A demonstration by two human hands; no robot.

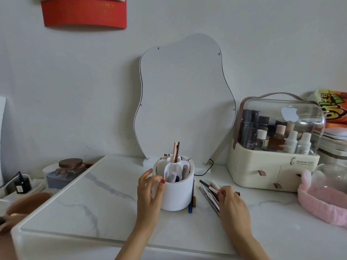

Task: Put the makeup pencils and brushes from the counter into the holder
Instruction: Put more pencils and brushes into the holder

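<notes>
Left hand (150, 186) curls around the white holder (175, 192) at counter (105, 199) centre. Right hand (231, 200) pinches pencils and brushes (209, 192) lying just right of it (fingertips partly hidden). Cosmetics case (272, 147) label reads "Serious Life".

wavy mirror (185, 98), cosmetics case (274, 145), pink headband (323, 201), lidded jar (70, 168)

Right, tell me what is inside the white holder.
The white holder has dividers. A pink pencil and a brown pencil stand in the middle slot; pale tubes sit in the front slots. Their lower ends are hidden by the wall.
</notes>
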